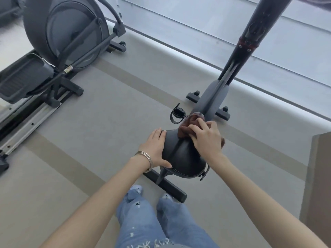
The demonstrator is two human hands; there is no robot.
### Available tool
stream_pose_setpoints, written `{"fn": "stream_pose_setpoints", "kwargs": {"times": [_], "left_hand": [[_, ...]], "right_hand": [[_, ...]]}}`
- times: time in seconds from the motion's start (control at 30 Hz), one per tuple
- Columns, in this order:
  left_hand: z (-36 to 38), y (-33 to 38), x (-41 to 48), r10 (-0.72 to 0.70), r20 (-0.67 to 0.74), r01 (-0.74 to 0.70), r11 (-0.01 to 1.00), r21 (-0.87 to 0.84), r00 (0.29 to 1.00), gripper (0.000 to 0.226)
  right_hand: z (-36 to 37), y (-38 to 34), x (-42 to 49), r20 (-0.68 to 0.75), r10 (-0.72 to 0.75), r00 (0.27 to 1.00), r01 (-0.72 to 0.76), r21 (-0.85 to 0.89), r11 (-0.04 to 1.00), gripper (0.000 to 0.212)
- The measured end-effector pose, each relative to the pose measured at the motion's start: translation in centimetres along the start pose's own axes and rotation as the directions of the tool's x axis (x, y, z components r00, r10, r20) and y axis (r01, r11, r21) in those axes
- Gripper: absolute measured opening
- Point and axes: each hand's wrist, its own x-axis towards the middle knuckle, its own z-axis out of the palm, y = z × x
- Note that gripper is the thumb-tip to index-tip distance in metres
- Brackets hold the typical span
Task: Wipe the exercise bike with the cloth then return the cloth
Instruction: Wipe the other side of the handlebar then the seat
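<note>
**Wiping the saddle: press, sweep, steady**

Faded, ripped blue jeans (143,219) fill the 6 o'clock edge, with both bare forearms reaching up from there to the black padded leather bike saddle (184,156) at centre. At about 9 o'clock of the saddle, the left hand (155,149), with thin silver bangles (146,159) on its wrist, lies flat against the edge, fingers spread and gripping nothing, only bracing. At 1 o'clock of the saddle, the right hand (206,136) has its fingers curled down onto a bunched reddish-brown cloth (186,127), pinning it to the saddle's nose.

To do this step well, I judge the cloth should be flattened under the palm, drawn in overlapping strokes from nose to rear, and the seams followed. The dark grey bike frame and post (215,97), running toward 1 o'clock, and the strapped black pedal (177,113) look still to be wiped. Where the cloth belongs cannot be seen.
</note>
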Motion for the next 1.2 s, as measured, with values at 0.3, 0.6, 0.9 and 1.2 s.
{"fn": "stream_pose_setpoints", "kwargs": {"times": [0.3, 0.6, 0.9, 1.2], "left_hand": [[0.3, -0.1, -0.2, 0.010, -0.022, -0.010, 1.000, -0.010, 1.000, 0.125], [0.6, -2.0, -0.8, 0.155, -0.067, -0.156, 0.988, -0.001, 0.986, 0.113], [-1.3, -6.8, -0.8, 0.217, -0.064, -0.216, 0.976, 0.016, 0.974, 0.084], [-2.5, -9.3, -0.4, 0.169, 0.038, -0.161, 0.973, -0.163, 0.985, 0.102]], "right_hand": [[-0.3, -0.8, 8.4, 0.185, 0.265, 0.946, -0.269, -0.003, 0.963, 0.025], [-0.6, -1.4, 2.2, 0.034, 0.109, 0.993, -0.112, 0.115, 0.987, 0.020], [0.3, -5.0, -1.8, 0.016, 0.227, 0.974, -0.226, 0.182, 0.957, 0.019], [1.3, -12.0, 0.6, 0.078, 0.021, 0.997, -0.026, 0.071, 0.997, 0.021]]}}
